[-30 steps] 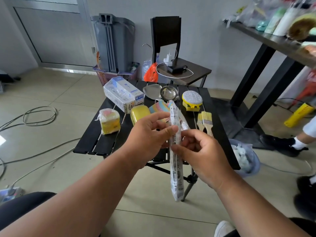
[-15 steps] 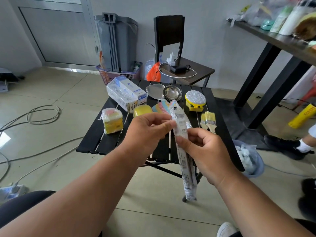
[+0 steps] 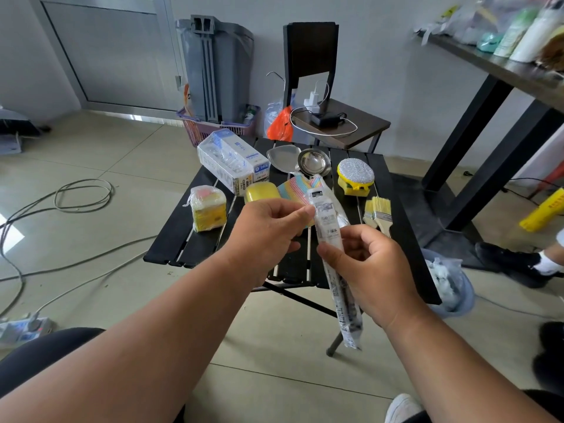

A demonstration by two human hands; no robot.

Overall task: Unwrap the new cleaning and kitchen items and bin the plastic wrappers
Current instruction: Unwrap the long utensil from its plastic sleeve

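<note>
Plastic-wrapped long item (image 3: 331, 261), now tilted since a second ago, is pinched by left hand (image 3: 268, 232) at its top edge and gripped mid-length by right hand (image 3: 370, 270) above the table (image 3: 406, 239); wrapper not yet opened.

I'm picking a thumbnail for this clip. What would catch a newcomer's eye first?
First, the long wrapped packet held up mid-frame, the left hand pinching its upper edge and the right hand gripping its middle. Behind it, on the black slatted table, the bright yellow sponges at the left and the silver-topped scrubber at the right stand out.
</note>
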